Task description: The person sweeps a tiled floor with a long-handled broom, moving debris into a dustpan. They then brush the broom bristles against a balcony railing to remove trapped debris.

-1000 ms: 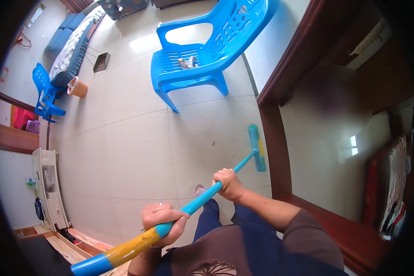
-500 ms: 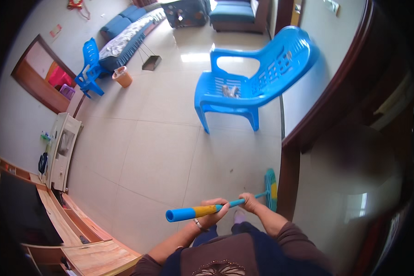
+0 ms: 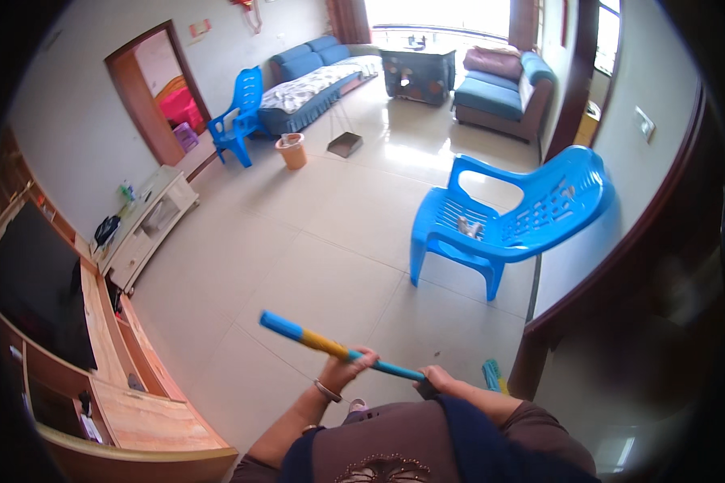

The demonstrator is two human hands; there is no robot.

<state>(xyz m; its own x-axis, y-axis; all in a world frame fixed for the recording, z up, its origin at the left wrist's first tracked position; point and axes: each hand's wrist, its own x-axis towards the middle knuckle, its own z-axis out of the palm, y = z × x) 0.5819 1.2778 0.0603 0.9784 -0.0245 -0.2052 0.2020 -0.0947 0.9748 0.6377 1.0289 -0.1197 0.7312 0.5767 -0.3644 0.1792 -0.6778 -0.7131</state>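
Both hands hold a long broom (image 3: 399, 371) slantwise in front of my body. My left hand (image 3: 350, 370) is wrapped round the handle just below its yellow band, and the blue end points up to the left. Lower down, my right hand (image 3: 437, 380) grips the teal part of the handle. The broom's teal and yellow bristle head (image 3: 493, 376) is on the tiled floor by the dark door frame, partly covered by my right forearm. Beyond it stands a blue plastic armchair (image 3: 556, 208) with a small greyish thing (image 3: 469, 228) on its seat.
Farther off are a long-handled dustpan (image 3: 345, 145), an orange bin (image 3: 296, 156) and a second blue chair (image 3: 238, 121). Along the left stand a white cabinet (image 3: 157, 219) and a wooden unit (image 3: 149, 423). Sofas (image 3: 487, 98) and a covered table (image 3: 417, 79) are at the back.
The view has tipped up, showing more of the far room. The handle's blue end has swung up and left. The bristle head is now more hidden behind my right arm.
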